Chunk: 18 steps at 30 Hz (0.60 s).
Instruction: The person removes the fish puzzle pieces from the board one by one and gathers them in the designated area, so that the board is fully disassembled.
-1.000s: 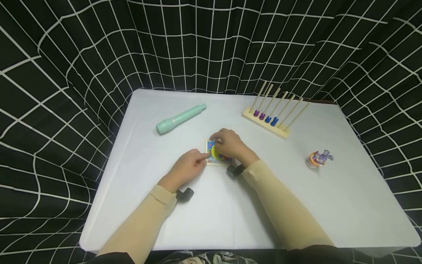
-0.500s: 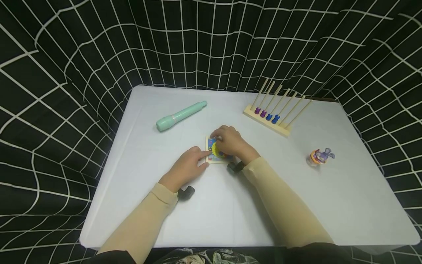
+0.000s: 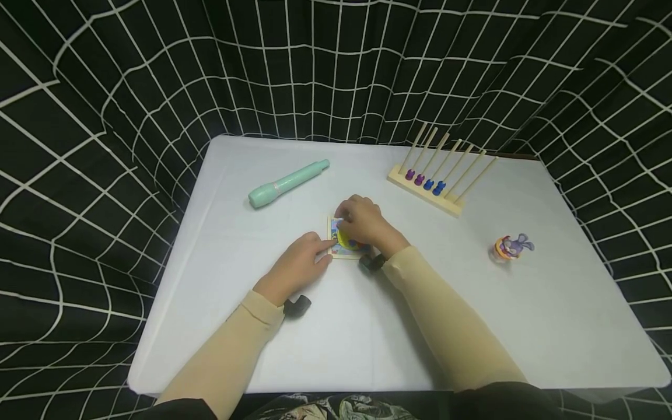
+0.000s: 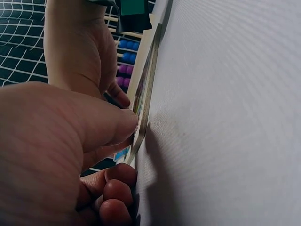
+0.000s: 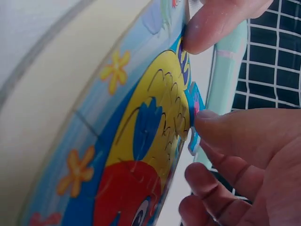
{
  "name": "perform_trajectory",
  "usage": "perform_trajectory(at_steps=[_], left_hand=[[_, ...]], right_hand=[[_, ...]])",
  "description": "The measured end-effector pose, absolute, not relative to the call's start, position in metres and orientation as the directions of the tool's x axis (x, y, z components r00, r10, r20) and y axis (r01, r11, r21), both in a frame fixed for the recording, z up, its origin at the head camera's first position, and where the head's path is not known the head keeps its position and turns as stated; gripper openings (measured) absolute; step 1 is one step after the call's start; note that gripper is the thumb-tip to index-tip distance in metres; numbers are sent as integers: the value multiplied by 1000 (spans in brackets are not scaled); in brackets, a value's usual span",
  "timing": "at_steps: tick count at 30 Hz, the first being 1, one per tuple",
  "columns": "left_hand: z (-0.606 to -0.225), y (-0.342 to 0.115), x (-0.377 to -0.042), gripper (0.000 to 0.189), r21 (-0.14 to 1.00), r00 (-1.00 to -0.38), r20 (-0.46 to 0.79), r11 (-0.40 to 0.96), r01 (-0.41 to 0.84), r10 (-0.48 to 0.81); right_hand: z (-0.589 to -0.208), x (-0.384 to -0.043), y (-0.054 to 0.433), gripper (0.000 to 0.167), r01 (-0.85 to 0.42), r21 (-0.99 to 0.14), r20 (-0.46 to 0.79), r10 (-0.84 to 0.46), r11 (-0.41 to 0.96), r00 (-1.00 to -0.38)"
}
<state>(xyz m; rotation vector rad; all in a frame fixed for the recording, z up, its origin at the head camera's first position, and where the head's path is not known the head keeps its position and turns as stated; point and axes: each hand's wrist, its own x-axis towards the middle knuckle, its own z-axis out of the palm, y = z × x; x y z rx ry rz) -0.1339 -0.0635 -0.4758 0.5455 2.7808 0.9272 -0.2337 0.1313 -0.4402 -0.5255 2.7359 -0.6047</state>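
Observation:
A small picture jigsaw puzzle (image 3: 346,255) with a pale border lies mid-table. In the right wrist view it shows a yellow and red fish (image 5: 153,84) on blue, with orange starfish. My right hand (image 3: 362,220) is over its far right side, pinching a small blue and pink puzzle piece (image 5: 196,96) at the board's edge; that piece stands partly raised. Beside it, my left hand (image 3: 296,262) presses the board's left side with a straight index finger, its thumb (image 4: 123,123) against the edge. The left hand's other fingers are bent. My right hand hides part of the picture in the head view.
A mint-green tube-shaped thing (image 3: 289,184) lies at the back left. A wooden peg rack (image 3: 425,189) with purple and blue beads stands at the back right. Farther right is a small purple rabbit figure (image 3: 511,248). Black curtain with white grid surrounds the table.
My right hand shifts slightly at the puzzle and covers a little more of the yellow fish. The left hand stays at the board's left side. The head view tilts a little.

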Motion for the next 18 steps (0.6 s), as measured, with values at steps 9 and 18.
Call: perform_trajectory(at_steps=[9, 18], left_hand=[[-476, -63, -134, 45, 597, -921, -44, 749, 287, 387], [-472, -63, -132, 45, 599, -919, -41, 746, 291, 392]], right_hand=[[-441, -232, 131, 19, -215, -554, -187, -372, 804, -909], [-440, -228, 133, 8, -181, -617, -189, -368, 766, -911]])
